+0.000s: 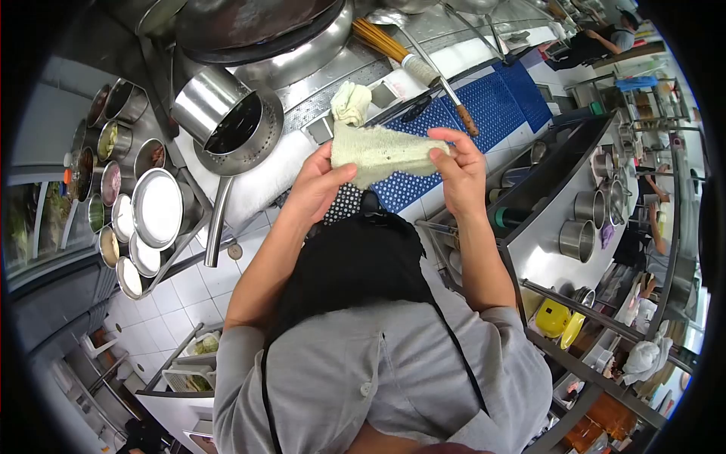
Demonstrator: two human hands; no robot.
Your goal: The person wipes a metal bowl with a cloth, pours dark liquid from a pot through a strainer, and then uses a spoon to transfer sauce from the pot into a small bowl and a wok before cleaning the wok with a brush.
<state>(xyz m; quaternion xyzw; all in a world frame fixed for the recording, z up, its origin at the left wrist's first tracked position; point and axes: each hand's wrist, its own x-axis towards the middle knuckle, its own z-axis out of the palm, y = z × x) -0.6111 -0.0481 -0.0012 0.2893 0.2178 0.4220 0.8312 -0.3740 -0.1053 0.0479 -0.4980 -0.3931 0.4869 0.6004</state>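
Observation:
A pale green cloth (382,153) is stretched flat between both my hands at chest height. My left hand (318,184) pinches its left edge and my right hand (460,170) grips its right end. Just beyond, a second crumpled cloth (352,102) lies on the steel counter edge. A black apron over a grey shirt fills the lower middle of the view.
A steel pot with a long handle (227,121) stands to the left, beside several round seasoning containers (128,197). A bamboo brush (393,47) and a ladle lie near a large wok (257,30). Blue floor mats (484,106) lie ahead. Shelves with steel pots (582,227) line the right. Another person (605,38) works at the far back.

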